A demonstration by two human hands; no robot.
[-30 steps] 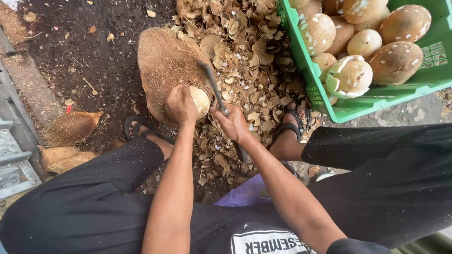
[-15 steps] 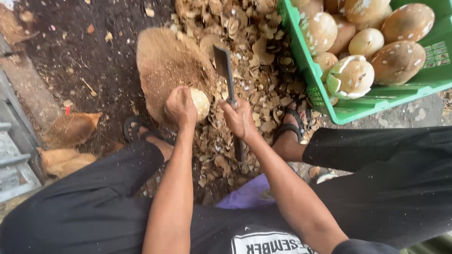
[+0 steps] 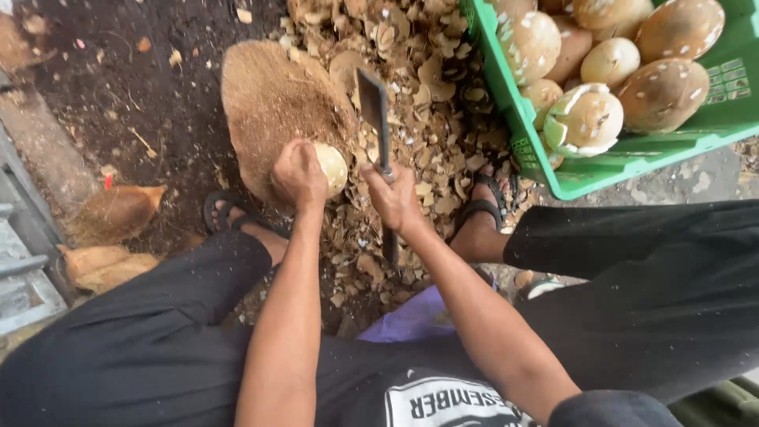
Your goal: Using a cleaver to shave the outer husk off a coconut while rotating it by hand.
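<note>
raised since before, right hand (image 3: 393, 198) lifts cleaver (image 3: 373, 107) over coconut (image 3: 330, 168).

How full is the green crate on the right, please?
Well filled. The green crate holds many peeled coconuts piled close to its rim; part of it lies beyond the picture's edge, so the whole cannot be judged.

My left hand (image 3: 299, 172) sits on the coconut (image 3: 330, 168), which rests on the block (image 3: 273, 103) before me. My right hand (image 3: 393, 198) is just right of the coconut, gripping the cleaver (image 3: 373, 107), whose blade points away from me above the shell chips (image 3: 431, 103). The chips lie right of the block and run back between my feet. The crate (image 3: 632, 162) stands far right, with coconuts (image 3: 662, 93) in it. Husks (image 3: 115, 212) lie to my left, beside my left sandal (image 3: 225, 212).
</note>
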